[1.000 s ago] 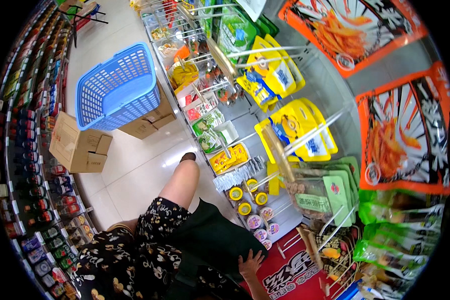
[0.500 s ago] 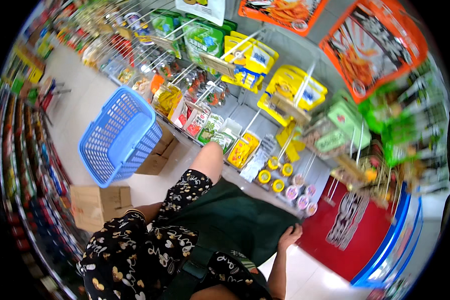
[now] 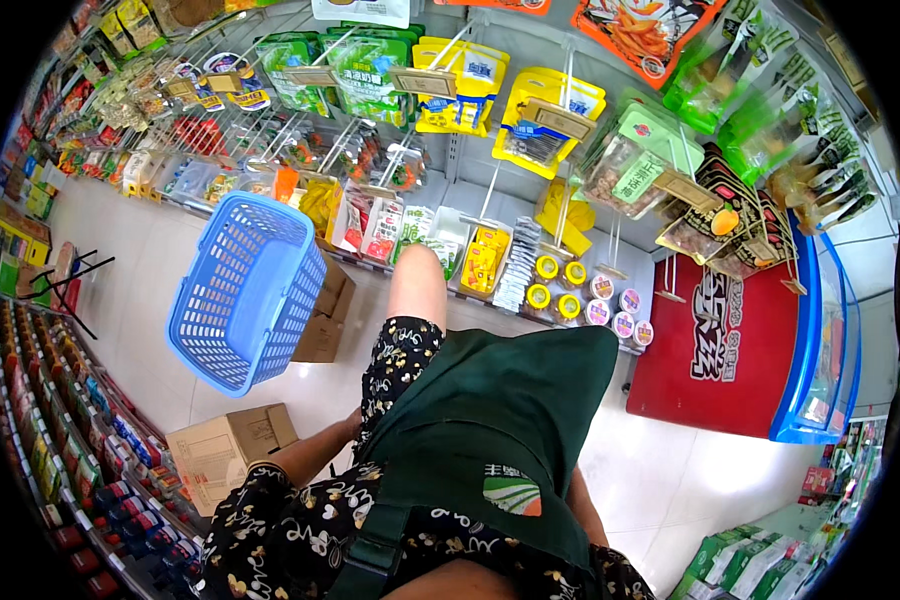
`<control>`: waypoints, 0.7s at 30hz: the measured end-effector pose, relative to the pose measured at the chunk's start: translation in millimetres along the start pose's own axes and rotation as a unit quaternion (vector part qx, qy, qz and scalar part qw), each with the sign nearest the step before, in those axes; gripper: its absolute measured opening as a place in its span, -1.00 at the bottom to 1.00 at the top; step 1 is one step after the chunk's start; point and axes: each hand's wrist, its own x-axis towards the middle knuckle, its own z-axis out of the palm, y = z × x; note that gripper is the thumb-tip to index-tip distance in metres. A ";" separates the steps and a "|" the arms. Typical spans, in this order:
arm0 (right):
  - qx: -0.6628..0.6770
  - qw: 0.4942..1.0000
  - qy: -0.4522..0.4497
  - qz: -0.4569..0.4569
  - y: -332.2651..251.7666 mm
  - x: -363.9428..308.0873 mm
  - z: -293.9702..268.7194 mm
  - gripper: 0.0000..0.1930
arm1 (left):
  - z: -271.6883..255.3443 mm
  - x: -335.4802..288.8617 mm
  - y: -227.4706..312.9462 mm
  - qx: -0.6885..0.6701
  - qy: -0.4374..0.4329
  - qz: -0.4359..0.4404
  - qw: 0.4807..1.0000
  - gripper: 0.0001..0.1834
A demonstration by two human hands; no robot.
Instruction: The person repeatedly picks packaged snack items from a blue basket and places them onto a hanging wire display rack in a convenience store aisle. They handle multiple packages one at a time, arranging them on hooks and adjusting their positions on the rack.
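My left forearm (image 3: 320,449) reaches forward beside my raised left leg (image 3: 417,290); the shorts hide the fingers, so what they touch cannot be seen. On the right, my forearm (image 3: 581,505) passes under the dark green apron (image 3: 490,400), and that hand is hidden behind the cloth. The apron spreads over my lap, with its far right corner raised. Beyond my left leg, a blue plastic basket (image 3: 238,300) stands tilted, with nothing seen in it. Neither hand shows at the basket.
Ahead runs a shelf with small jars (image 3: 570,305), sachet boxes (image 3: 487,258) and hanging yellow packets (image 3: 545,120). Cardboard boxes (image 3: 220,455) sit on the floor at left. A red freezer cabinet (image 3: 705,350) stands at right, and stocked shelving (image 3: 80,450) lines the far left.
My right hand, seen at the apron's right edge before, has gone out of sight behind it. The view has turned and steadied, so shelf, basket and freezer sit differently in it.
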 end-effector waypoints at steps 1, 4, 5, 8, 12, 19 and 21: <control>-0.010 1.000 -0.004 0.000 -3.0 2.2 1.8 -0.82 | -18.4 11.9 -41.1 -0.018 0.032 -0.027 0.999 -0.66; -0.022 1.000 0.016 -0.011 -2.8 4.6 -7.2 -0.82 | -54.1 -7.5 -89.3 0.319 0.012 0.001 0.948 -0.69; -0.032 0.999 0.022 -0.022 -9.9 9.1 -8.1 -0.82 | -54.8 -58.8 -66.8 0.568 0.014 0.082 0.819 -0.70; -0.068 0.997 0.023 -0.032 -22.6 12.3 -7.9 -0.83 | -84.5 -124.0 -91.9 0.279 0.044 -0.084 0.956 -0.71; -0.112 0.992 0.022 -0.046 -33.3 21.2 -15.4 -0.84 | -129.0 -203.1 -88.0 0.208 0.102 -0.151 0.961 -0.71; -0.184 0.978 0.008 -0.103 -69.2 42.7 -25.9 -0.85 | -126.3 -256.6 -56.0 0.174 0.149 -0.162 0.960 -0.72; -0.205 0.971 -0.009 -0.124 -79.5 56.1 -20.0 -0.85 | -110.5 -259.8 -44.8 0.165 0.155 -0.153 0.962 -0.72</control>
